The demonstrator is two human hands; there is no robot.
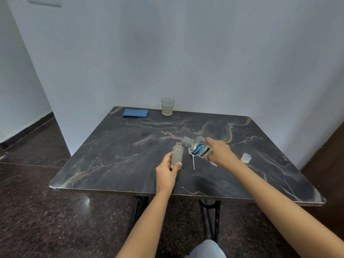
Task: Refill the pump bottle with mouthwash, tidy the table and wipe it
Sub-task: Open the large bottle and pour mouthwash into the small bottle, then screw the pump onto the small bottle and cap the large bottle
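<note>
Blue-labelled bottle (200, 149) partly behind right hand (220, 155)

Right hand (220, 153) tilts mouthwash bottle (200, 148) over pump bottle (177, 154).

"LISTERINE" on label of mouthwash bottle (198, 148); smaller print below unreadable.

Glossy veined marble-look table top (130, 155), frosted translucent small bottle (177, 153), clear glass tumbler (167, 106), matt blue cloth (135, 113).
</note>
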